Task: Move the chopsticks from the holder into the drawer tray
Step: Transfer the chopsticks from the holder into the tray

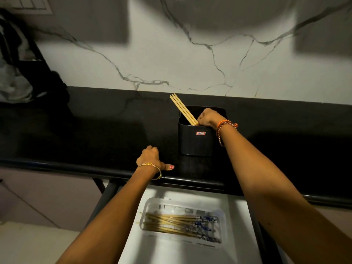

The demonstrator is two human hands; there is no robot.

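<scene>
A black holder [196, 141] with a small red label stands on the black counter. Three pale wooden chopsticks [182, 108] lean out of it toward the upper left. My right hand [208, 118] is at the holder's mouth, fingers closed on the chopsticks' lower ends. My left hand [151, 158] rests as a loose fist on the counter to the left of the holder, thumb pointing right, nothing in it. Below, in the open drawer, a clear plastic tray [222, 212] holds several chopsticks [177, 223] with blue-patterned ends, lying side by side.
The black counter [95, 134] runs across the view with a rounded front edge; a white marble wall [190, 54] rises behind it. Dark and pale objects [17, 79] crowd the far left. The white drawer [236, 202] stands open below the counter edge.
</scene>
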